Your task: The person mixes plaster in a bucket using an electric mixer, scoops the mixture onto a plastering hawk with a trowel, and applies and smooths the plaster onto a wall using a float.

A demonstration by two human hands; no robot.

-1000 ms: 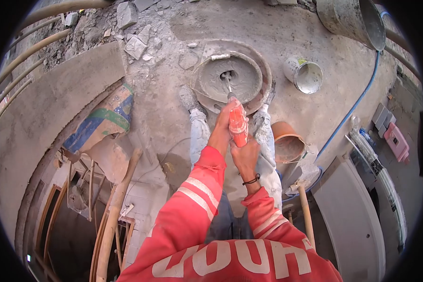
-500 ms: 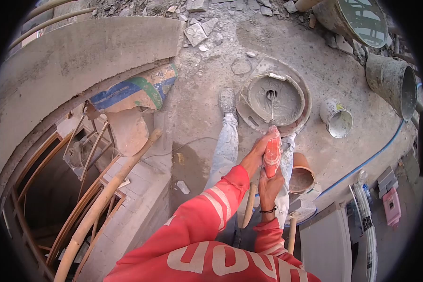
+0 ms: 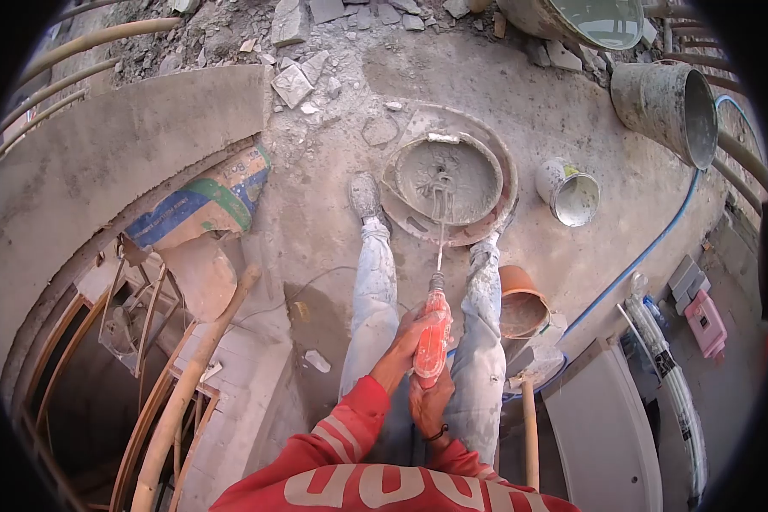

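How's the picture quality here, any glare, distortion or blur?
Head view: strong wide-angle bending, black corners, the low wall bowed; soft, diffuse light without hard shadows; the opening at lower left very dark; bright reflections on the liquid at the top; the red power tool fairly crisp, fine print on the bag hard to read.

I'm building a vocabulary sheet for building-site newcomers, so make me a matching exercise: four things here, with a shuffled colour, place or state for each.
Things:
1. Power tool
2. Hose
3. Basin
4. Printed sack

Descriptions:
A. Holds grey mix
B. Has a green band
C. Held by the left hand and right hand
D. Blue, running along the ground on the right

Right pairs: 1-C, 2-D, 3-A, 4-B
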